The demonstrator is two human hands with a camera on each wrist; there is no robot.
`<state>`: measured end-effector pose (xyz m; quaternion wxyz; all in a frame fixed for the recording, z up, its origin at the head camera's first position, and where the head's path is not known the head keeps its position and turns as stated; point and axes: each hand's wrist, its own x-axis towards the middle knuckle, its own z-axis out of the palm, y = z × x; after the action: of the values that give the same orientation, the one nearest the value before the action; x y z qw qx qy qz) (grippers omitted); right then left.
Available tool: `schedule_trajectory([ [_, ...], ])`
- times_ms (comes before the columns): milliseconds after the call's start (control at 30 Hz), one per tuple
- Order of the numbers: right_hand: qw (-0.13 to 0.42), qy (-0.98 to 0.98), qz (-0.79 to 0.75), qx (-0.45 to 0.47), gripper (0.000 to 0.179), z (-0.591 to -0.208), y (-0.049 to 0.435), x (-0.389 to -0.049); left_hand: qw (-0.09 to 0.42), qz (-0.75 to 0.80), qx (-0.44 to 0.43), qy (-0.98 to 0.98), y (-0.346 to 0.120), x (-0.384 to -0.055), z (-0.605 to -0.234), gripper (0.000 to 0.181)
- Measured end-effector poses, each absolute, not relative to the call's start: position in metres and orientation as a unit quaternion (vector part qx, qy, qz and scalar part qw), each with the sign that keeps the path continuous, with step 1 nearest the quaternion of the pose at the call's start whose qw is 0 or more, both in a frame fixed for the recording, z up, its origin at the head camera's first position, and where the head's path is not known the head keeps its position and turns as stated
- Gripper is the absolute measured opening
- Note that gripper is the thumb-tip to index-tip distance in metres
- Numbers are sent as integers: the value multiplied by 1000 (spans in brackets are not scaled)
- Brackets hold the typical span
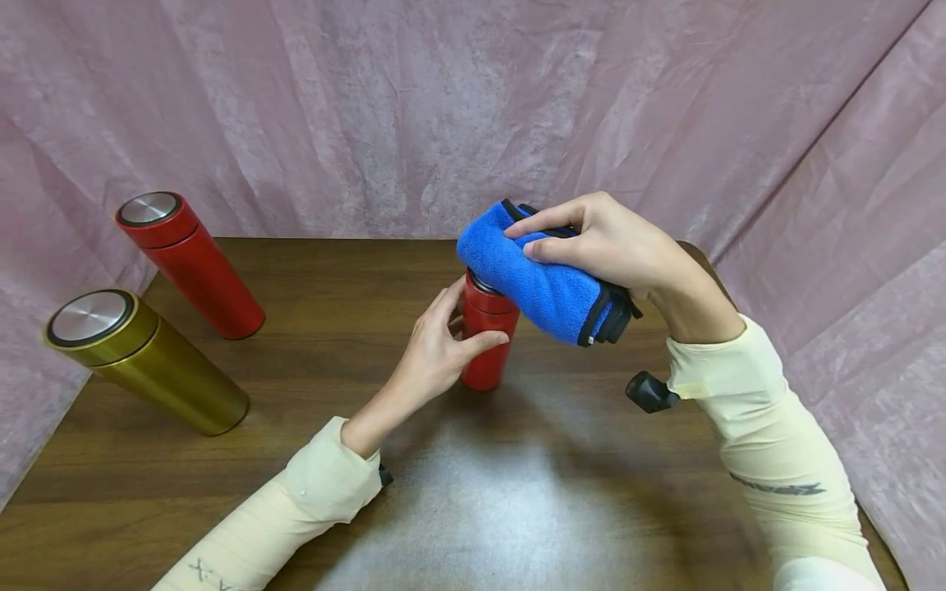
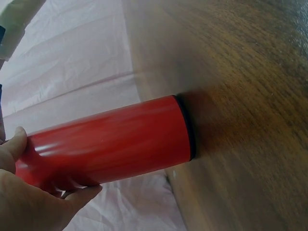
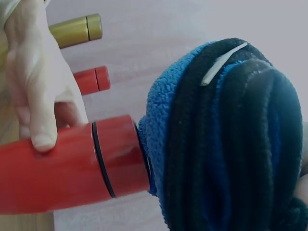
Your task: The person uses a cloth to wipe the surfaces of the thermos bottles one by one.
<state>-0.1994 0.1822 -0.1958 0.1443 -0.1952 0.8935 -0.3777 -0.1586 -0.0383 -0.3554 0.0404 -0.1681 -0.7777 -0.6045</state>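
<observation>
While fingers [image 1: 447,302] grip a bottle [image 1: 484,366], cloth [image 1: 535,287] touches it.

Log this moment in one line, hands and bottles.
Left hand: grips red bottle | right hand: holds blue cloth against its lid | standing aside: gold bottle, other red bottle

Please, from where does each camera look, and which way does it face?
Head: worn on head, facing forward and down at the table; left hand, right hand and both sleeves show.
Left wrist: on that wrist, facing the held red bottle and its base; left hand and some sleeve show.
Right wrist: on that wrist, facing the blue cloth and bottle's upper part; left hand, right hand's edge show.
Shared by head and right wrist: cloth, gold bottle.
</observation>
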Motion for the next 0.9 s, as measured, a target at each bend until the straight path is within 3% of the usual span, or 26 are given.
schedule_trajectory([
  [467,155,862,-459,-147,41,-211,203,-221,65,-610,-166,-772,-36,-159,-357,80],
  [767,-2,768,-615,-179,38,-225,219,-212,60,-620,-161,-766,-37,-158,-356,79],
  [900,-40,734,-645,-209,40,-239,223,-216,55,-618,-159,-768,-37,-158,-356,79],
])
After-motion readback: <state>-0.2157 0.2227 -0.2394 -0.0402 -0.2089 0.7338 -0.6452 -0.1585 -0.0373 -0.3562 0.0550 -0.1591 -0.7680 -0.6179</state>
